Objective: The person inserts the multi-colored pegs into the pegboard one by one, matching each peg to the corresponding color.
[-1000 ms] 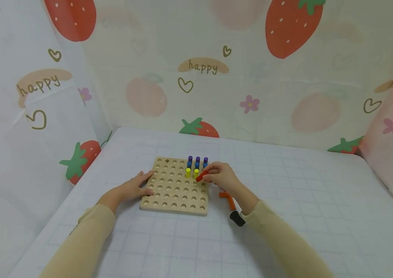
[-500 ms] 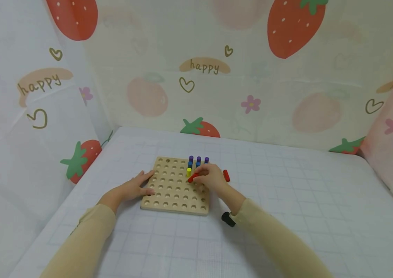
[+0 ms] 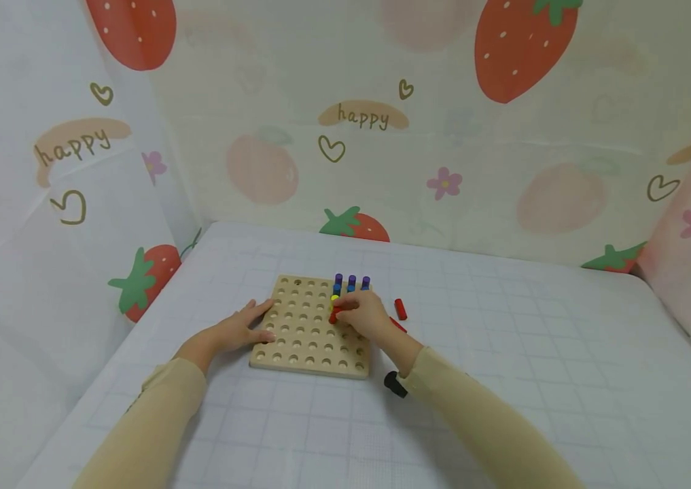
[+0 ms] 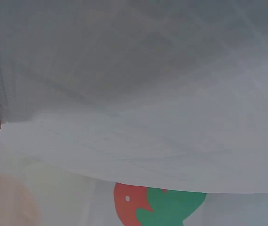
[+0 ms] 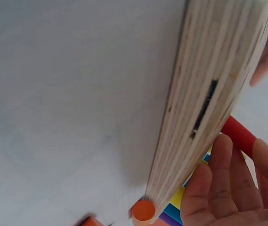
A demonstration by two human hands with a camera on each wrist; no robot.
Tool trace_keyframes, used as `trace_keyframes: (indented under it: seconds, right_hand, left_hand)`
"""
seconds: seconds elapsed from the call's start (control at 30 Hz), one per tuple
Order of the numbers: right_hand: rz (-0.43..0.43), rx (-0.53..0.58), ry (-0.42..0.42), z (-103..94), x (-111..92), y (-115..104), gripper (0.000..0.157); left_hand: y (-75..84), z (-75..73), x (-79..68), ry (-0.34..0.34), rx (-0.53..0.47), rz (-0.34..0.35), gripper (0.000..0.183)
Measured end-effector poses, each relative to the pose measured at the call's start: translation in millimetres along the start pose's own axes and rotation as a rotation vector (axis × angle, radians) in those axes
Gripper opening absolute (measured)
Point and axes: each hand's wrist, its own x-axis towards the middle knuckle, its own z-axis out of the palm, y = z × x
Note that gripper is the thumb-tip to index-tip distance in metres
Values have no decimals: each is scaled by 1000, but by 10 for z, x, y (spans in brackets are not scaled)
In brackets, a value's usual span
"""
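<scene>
A square wooden pegboard (image 3: 305, 360) with rows of round holes lies on the table. My left hand (image 3: 232, 333) rests at its left edge, thumb and fingers spread. Between thumb and fingers, my right hand (image 3: 365, 318) pinches a red peg (image 5: 239, 133); in the head view the peg is at the board, just in front of a yellow peg (image 3: 334, 299). Whether its end is inside a hole I cannot tell. Behind stand blue pegs (image 3: 337, 289) and purple pegs (image 3: 352, 279) in the back right rows. My right hand hides part of these rows.
A loose red peg (image 3: 401, 310) lies on the table right of the board, with another red peg (image 3: 398, 325) partly behind my right wrist. In the right wrist view an orange peg (image 5: 143, 210) shows by the board's side. A black device (image 3: 395, 384) sits at my right cuff.
My right hand has carried the red peg left across the board, to the spot in front of the leftmost yellow peg, and lowered it. My left hand has stayed at the board's edge.
</scene>
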Motion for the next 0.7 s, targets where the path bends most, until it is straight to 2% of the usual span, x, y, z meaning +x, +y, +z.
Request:
trace_keyframes:
  seconds: [0.13, 0.27, 0.53, 0.7]
  right_hand:
    - [2, 14, -21, -23, -20, -5, 30]
    - [6, 21, -8, -89, -54, 3, 27]
    - [8, 12, 71, -359, -97, -8, 20]
    - [12, -33, 77, -553, -99, 43, 22]
  left_hand:
    - [20, 1, 2, 0, 0, 1, 89]
    - [38, -1, 0, -1, 1, 5, 88]
    - [61, -15, -22, 2, 10, 5, 88]
    - [61, -10, -37, -3, 6, -2, 87]
